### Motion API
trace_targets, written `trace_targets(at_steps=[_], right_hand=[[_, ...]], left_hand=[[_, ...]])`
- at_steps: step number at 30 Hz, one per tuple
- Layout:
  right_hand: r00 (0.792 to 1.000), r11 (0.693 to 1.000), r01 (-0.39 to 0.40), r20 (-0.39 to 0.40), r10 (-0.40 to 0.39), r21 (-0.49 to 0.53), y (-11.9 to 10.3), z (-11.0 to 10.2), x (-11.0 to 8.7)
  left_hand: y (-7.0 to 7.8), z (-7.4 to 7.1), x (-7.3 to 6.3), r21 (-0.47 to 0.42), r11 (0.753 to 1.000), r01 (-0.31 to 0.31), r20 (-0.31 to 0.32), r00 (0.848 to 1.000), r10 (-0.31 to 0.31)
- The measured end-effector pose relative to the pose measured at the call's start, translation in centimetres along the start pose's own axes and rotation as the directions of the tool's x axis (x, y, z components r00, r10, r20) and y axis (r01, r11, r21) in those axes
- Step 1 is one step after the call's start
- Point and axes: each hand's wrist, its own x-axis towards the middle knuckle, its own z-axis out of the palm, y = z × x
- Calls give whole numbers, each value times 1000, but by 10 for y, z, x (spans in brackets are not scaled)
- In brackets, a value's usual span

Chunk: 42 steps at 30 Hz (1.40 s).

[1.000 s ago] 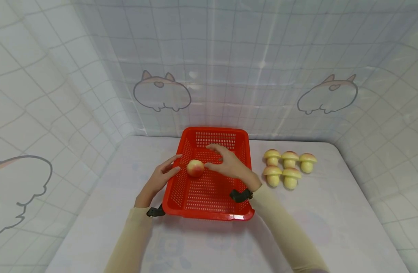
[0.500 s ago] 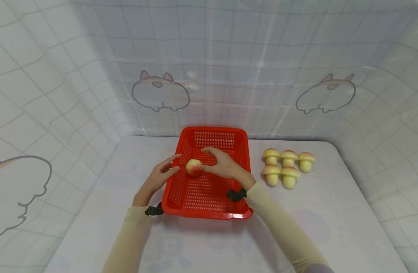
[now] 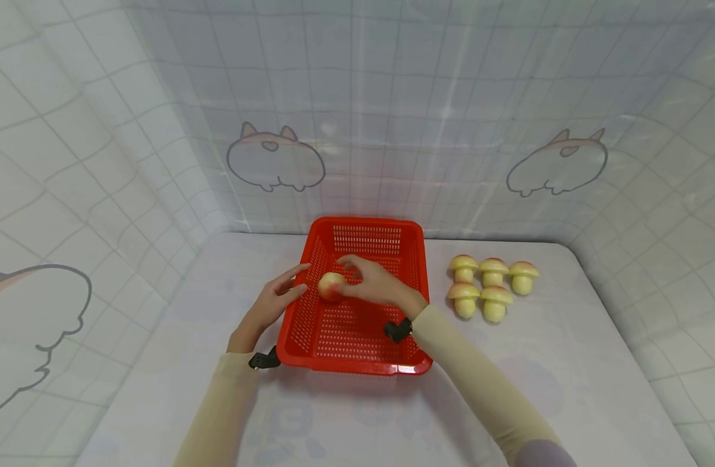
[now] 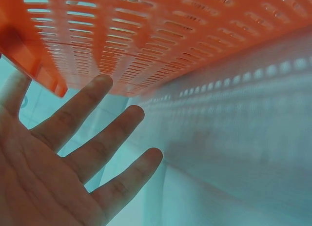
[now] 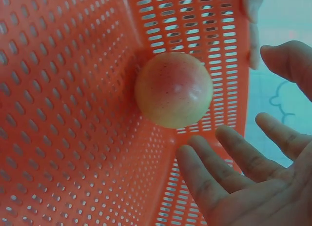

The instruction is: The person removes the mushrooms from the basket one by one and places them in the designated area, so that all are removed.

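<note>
A round, pale yellow fruit with a red blush, like a peach or an apple, lies inside the red plastic basket, near its left wall. Over the basket floor, my right hand reaches in from the right, thumb and fingers spread beside the fruit. The right wrist view shows a gap between those fingers and the fruit. At the basket's left rim is my left hand, its fingertips up at the edge. In the left wrist view, its straight fingers lie outside the slotted wall.
Several yellow mushrooms with reddish caps stand in two rows on the white tabletop, right of the basket. A grid-patterned sheet with cartoon animals rises behind and at both sides.
My right hand has moved left, closer to the fruit. My left hand has stayed at the left rim, and the fruit and basket have not visibly moved.
</note>
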Motion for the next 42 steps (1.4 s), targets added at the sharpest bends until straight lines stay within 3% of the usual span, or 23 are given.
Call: trace_targets(at_steps=[9, 25, 36, 42], right_hand=[[999, 995, -17, 43, 21, -95, 2, 5, 12], [988, 983, -61, 128, 83, -173, 5, 8, 11], [984, 976, -132, 98, 150, -175, 9, 7, 8], [994, 982, -79, 66, 91, -170, 10, 9, 11]], left_hand=[[1, 0, 1, -2, 1000, 15, 0, 1000, -15], [2, 3, -3, 27, 999, 35, -14, 999, -35], [0, 4, -3, 9, 1000, 22, -25, 999, -22], [-3, 5, -4, 13, 1000, 11, -22, 1000, -11]])
